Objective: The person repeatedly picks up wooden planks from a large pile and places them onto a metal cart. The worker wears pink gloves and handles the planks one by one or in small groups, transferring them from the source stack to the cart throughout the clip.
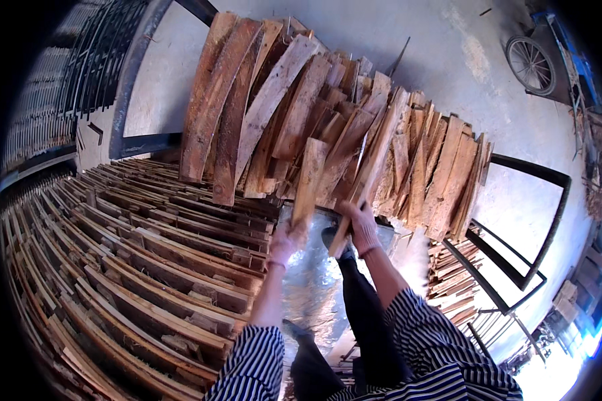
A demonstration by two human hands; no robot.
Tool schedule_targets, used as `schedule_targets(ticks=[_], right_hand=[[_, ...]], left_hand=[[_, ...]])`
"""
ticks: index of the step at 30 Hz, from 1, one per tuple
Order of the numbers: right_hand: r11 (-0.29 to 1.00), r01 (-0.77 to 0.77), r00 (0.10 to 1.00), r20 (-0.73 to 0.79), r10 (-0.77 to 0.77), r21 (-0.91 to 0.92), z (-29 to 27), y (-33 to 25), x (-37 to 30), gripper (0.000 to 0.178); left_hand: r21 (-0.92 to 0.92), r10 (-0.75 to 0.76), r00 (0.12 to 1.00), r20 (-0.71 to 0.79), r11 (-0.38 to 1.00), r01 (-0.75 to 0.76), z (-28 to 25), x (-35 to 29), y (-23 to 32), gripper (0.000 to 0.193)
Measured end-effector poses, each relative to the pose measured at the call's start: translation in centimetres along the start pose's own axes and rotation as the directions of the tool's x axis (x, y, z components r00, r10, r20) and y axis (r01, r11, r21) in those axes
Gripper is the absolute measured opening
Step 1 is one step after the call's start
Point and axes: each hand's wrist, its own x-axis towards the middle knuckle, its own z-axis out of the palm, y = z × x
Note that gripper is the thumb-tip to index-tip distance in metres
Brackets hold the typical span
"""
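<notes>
My left hand [287, 242], slightly blurred, is closed round the near end of a short wooden plank [310, 175] that tilts up and away from me. My right hand [361, 226] grips a longer, narrower wooden plank [382, 148] near its lower end. Both hands seem to be in light pinkish gloves. Just beyond them lies a large heap of rough planks [227, 113], some with bark-coloured faces, others paler. The far ends of the two held planks overlap this heap, and whether they still rest on it I cannot tell.
Rows of narrow boards on edge [160, 267] fill the left side. Right of the heap stands a dark metal frame [563, 220], with more stacked strips [455, 274] below. A spoked wheel [530, 65] is at the far right. My feet stand on a pale, shiny floor [314, 294].
</notes>
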Motion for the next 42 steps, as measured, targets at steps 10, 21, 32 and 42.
schedule_targets(ticks=[10, 21, 32, 42], right_hand=[[0.959, -0.27, 0.716, 0.684, 0.14, 0.086, -4.0, -7.5, -13.9, 0.028], [0.846, -0.411, 0.039, 0.921, 0.388, -0.338, 0.0, -18.3, -48.0, 0.07], [0.287, 0.954, -0.155, 0.964, 0.215, 0.089, 8.6, -4.1, -73.1, 0.109], [-0.165, 0.975, -0.061, 0.899, 0.433, 0.146, 11.6, 14.7, -92.3, 0.112]], left_hand=[[0.569, 0.75, 0.657, -0.083, 0.576, -0.586, 17.2, -20.8, 7.9, 0.06], [-0.755, 0.628, 0.773, -0.092, 0.462, -0.465, 8.6, -48.4, 26.4, 0.08], [-0.543, 0.529, 0.402, -0.748, -0.139, -0.828, -8.9, -80.5, 18.2, 0.059], [-0.42, 0.263, 0.4, -0.878, -0.023, -0.907, -24.2, -94.2, 4.6, 0.048]])
